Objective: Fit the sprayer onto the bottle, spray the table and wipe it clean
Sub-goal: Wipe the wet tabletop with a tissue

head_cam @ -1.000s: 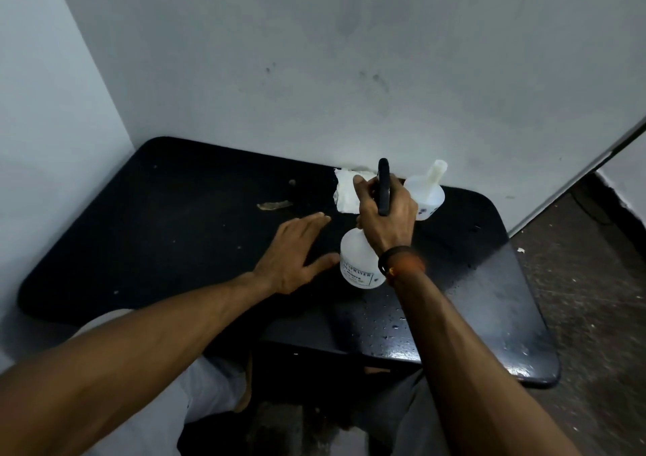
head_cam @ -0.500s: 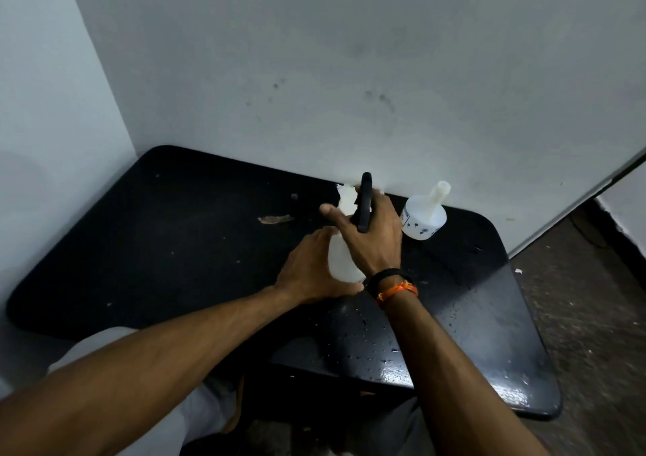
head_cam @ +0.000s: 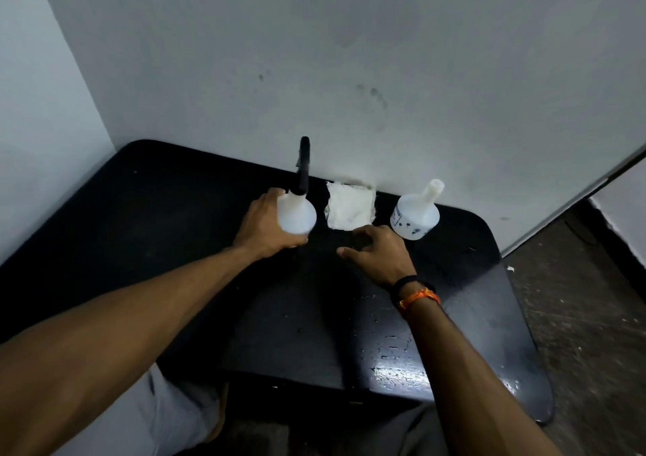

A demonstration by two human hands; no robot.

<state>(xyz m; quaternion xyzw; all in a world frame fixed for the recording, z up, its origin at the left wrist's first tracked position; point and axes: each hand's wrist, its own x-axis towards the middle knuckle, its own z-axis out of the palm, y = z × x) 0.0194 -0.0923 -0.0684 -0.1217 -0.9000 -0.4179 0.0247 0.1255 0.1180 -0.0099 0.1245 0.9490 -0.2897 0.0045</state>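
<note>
My left hand (head_cam: 264,225) grips a white plastic bottle (head_cam: 296,215) with a black sprayer (head_cam: 303,165) fitted on top, upright at the back middle of the black table (head_cam: 167,218). A folded white cloth (head_cam: 350,205) lies against the wall just right of the bottle. My right hand (head_cam: 379,254) hovers open just in front of the cloth, fingers spread, holding nothing. Water droplets glisten on the table's front right part (head_cam: 395,350).
A second white bottle (head_cam: 415,216) with a plain white neck stands at the back right by the wall. The wall runs along the table's back and left sides. The table's right edge drops to a brown floor (head_cam: 587,316).
The spray bottle passed from my right hand to my left and moved left of the cloth. My right hand let go and now reaches toward the cloth.
</note>
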